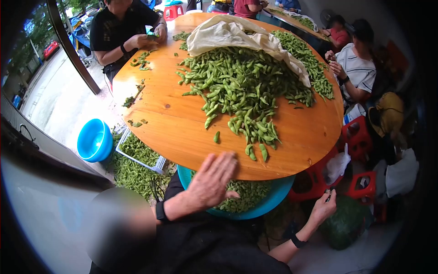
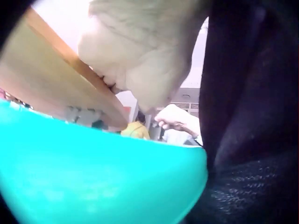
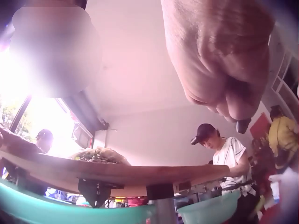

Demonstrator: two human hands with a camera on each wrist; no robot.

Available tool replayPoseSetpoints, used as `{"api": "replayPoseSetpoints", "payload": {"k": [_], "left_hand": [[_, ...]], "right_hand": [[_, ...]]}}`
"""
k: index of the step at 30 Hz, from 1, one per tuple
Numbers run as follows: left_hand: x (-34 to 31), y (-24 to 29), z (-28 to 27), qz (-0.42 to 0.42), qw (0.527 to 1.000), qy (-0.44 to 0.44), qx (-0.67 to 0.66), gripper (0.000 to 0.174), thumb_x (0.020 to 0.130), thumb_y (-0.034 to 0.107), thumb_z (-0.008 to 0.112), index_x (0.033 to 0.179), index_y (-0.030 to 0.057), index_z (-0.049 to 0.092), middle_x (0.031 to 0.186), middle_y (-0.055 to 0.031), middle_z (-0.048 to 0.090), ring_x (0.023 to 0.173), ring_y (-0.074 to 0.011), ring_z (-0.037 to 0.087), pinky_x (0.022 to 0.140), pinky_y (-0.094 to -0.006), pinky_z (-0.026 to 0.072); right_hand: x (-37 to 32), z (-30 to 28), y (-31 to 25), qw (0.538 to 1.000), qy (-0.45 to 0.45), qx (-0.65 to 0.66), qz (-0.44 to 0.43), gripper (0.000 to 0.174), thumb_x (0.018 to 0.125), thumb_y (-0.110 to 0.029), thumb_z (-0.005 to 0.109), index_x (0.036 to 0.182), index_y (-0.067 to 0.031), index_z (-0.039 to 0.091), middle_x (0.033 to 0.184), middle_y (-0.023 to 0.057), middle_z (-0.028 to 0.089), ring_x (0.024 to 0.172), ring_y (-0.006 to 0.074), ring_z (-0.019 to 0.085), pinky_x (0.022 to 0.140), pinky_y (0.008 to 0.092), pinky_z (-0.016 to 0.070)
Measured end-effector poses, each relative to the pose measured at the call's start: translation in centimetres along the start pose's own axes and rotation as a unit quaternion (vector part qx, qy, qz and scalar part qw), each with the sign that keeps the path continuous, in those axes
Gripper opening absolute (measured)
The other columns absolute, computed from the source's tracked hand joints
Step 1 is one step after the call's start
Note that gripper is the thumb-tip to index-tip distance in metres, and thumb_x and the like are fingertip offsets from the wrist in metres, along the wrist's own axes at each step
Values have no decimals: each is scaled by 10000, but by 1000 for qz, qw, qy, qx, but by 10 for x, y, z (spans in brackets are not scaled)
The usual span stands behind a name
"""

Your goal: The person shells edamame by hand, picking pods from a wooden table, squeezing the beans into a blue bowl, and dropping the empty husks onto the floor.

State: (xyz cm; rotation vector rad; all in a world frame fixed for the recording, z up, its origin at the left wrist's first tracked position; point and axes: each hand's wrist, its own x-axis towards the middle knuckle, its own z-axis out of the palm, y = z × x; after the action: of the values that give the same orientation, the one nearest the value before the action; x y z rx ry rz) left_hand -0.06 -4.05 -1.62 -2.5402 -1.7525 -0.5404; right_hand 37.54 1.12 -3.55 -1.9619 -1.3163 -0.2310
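I see the desk (image 1: 296,144) bearing a heap of bean pods (image 1: 242,77), a blue tub (image 1: 279,195) below its near edge. There my left grip (image 1: 207,182) is straight-fingered; off the desk's near right side, my right grip (image 1: 323,208) pinches a small dark thing (image 3: 243,125).

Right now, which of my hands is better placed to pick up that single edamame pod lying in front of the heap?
Probably your left hand: it's open over the wooden table, close to that edamame pod. Your right hand is farther off, apparently pinching a small dark object.
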Motion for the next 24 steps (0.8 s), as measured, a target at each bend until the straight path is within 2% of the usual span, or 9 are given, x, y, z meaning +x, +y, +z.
{"api": "replayPoseSetpoints", "payload": {"k": [5,8,9,11,12,14,17,21,24], "left_hand": [[-36,-72,-26,-173,981,13,88,865,855,489,601,1430,-93,320,1522,-259,273,1431,-403,233,1176,-513,149],[-34,-95,-31,-261,944,146,141,502,922,271,591,1279,-73,516,1466,-260,356,1368,-417,342,1127,-506,277],[-25,-97,-36,-261,943,146,142,502,922,271,591,1279,-73,516,1466,-260,356,1368,-417,342,1127,-506,277],[1,-93,-45,-224,949,223,-1,316,897,154,621,1165,-14,609,1374,-223,474,1261,-391,480,1029,-448,419],[13,-94,-39,-157,960,232,-27,274,862,92,651,1131,40,645,1221,-174,582,1121,-336,583,905,-385,503],[38,-80,-43,-128,977,144,-90,260,858,59,631,1117,51,656,1066,-148,609,1030,-315,600,842,-385,513],[59,-91,-21,-98,985,144,-1,238,848,15,610,1072,62,671,916,-125,578,916,-309,595,771,-398,510],[63,-97,-18,-95,985,144,-31,208,807,11,648,1010,52,663,876,-118,544,884,-321,572,756,-402,505],[57,-75,-37,-82,971,213,-74,181,796,22,686,970,40,636,876,-91,571,864,-253,603,745,-359,515]], "right_hand": [[-7,11,6,998,-23,54,-12,250,911,-57,572,1101,92,634,971,275,678,852,379,680,751,408,526],[-8,12,-5,997,-30,71,-24,240,904,-33,567,1093,100,632,944,275,678,830,370,682,742,396,529],[-8,12,-10,996,-29,76,-35,236,901,-23,567,1091,103,631,931,276,677,819,367,682,736,391,530],[-8,12,-20,995,-36,87,-39,235,898,-18,569,1090,104,630,927,276,676,817,364,683,732,392,529],[-8,12,-25,993,-43,97,-42,234,895,-12,572,1089,104,630,922,276,675,814,361,684,728,393,529],[-8,12,-33,992,-45,107,-46,234,894,-13,574,1088,106,629,918,274,676,809,360,683,724,393,528],[-8,7,-45,990,-54,122,-44,232,892,-18,580,1081,107,629,913,269,677,804,360,682,718,393,525],[-15,7,-56,983,-78,157,-56,217,888,-29,589,1061,93,634,901,255,679,793,370,672,702,384,517],[-33,3,-88,956,-167,241,-33,176,882,-20,585,1028,57,647,789,169,662,686,229,636,641,321,489]]}}
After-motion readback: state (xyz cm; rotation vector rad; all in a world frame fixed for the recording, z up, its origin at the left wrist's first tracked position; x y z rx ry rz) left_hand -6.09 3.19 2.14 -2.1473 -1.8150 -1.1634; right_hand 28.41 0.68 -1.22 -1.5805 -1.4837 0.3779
